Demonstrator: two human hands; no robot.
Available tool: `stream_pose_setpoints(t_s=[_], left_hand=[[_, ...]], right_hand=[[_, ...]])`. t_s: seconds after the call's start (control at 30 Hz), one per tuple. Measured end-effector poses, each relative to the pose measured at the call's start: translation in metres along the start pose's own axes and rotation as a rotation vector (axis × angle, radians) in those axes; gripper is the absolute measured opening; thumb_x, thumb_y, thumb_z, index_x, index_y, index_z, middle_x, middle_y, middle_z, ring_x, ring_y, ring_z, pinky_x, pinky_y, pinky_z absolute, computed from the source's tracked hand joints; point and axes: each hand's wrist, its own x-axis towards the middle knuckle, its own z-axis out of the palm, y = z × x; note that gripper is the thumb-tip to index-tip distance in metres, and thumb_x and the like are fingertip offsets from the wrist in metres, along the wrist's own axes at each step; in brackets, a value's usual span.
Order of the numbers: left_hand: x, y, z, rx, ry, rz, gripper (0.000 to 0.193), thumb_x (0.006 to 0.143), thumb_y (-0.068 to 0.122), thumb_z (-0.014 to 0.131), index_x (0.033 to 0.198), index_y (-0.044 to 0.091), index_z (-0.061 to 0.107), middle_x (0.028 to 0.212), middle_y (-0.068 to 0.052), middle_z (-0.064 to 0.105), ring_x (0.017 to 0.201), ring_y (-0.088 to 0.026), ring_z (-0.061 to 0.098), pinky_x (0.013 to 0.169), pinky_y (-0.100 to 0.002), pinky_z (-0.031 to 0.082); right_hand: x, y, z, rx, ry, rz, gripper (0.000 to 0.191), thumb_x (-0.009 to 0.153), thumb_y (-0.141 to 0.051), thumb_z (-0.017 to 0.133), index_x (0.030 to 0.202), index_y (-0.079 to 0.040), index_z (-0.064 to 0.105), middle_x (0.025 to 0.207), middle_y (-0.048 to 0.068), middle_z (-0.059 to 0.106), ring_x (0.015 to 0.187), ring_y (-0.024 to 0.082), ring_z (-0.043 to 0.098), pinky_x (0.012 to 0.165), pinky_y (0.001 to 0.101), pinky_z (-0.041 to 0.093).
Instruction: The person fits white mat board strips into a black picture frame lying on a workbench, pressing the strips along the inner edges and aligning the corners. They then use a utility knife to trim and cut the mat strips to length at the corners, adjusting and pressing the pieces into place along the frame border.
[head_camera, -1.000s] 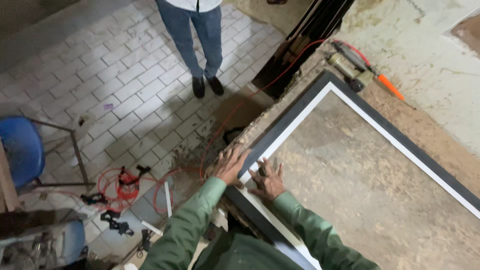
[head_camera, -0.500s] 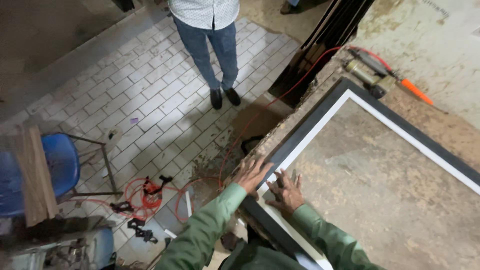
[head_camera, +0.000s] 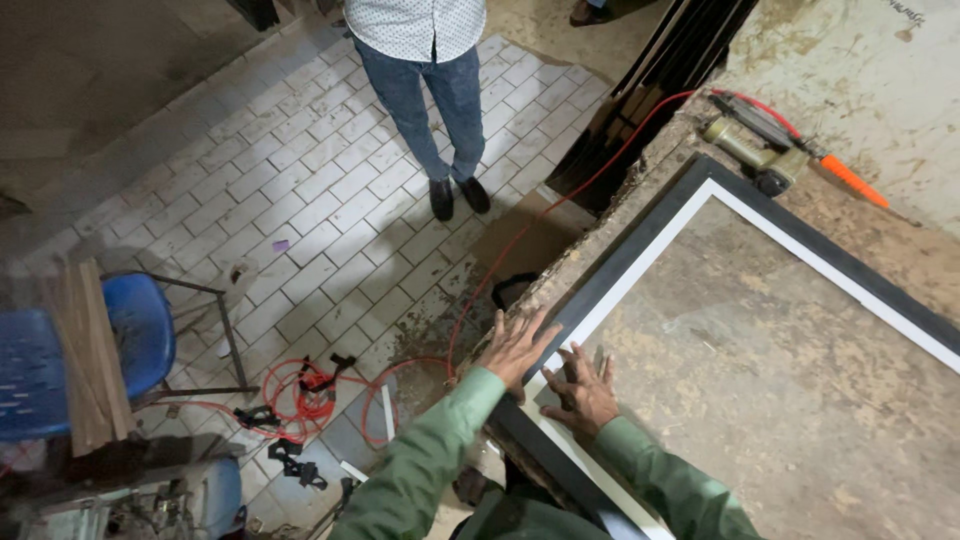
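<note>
Far left of frame: blue plastic chair (head_camera: 140, 335) w/ a wood plank (head_camera: 90, 360) lying across it. Lower left-centre, on the pale tiled floor (head_camera: 300, 190): coil of red hose (head_camera: 310, 395) w/ black clamps beside it. Top centre: another person (head_camera: 430, 90) in jeans, patterned shirt, dark shoes, standing well apart from the hands.

Centre bottom: left hand (head_camera: 515, 345), green sleeve, fingers spread & flat, palm down on the outer edge of the black frame (head_camera: 640, 240) – pressing, not gripping. Just right of it, right hand (head_camera: 582, 392), also open & flat, fingers splayed, resting on the frame's white inner strip (head_camera: 660, 250) & the worn bench top (head_camera: 780, 370) inside it. Neither hand has hold of anything.

Frame lies flat on the bench, running from bottom centre up to a corner at upper right-centre, then down to the right edge. Upper right: nail gun (head_camera: 750, 150) w/ orange hose fitting (head_camera: 853, 181), just beyond the frame corner. Red hose runs from it down over the bench edge.
</note>
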Motion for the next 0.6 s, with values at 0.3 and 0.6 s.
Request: stream_pose_setpoints(t_s=[0.3,0.6], left_hand=[[-0.008,-0.010,-0.005,-0.107,0.106,0.171,0.151,0.036,0.034,0.105,0.161,0.022,0.021,0.169,-0.015,0.010,0.154,-0.041,0.018,0.122,-0.067,0.016],[-0.011,-0.006,-0.015,-0.089,0.022,0.129,0.149,0.043,0.044,0.104,0.161,0.023,0.016,0.169,-0.013,0.005,0.153,-0.043,0.011,0.121,-0.068,0.013]], right_hand=[[-0.002,-0.003,-0.007,0.008,0.061,-0.060,0.075,0.072,-0.051,0.084,0.140,-0.028,0.062,0.163,0.012,0.029,0.156,0.037,0.009,0.112,0.0813,-0.001],[-0.007,-0.009,-0.015,0.053,0.073,-0.074,0.076,0.073,-0.050,0.085,0.142,-0.028,0.062,0.160,0.015,0.032,0.155,0.037,0.011,0.113,0.0805,-0.001]])
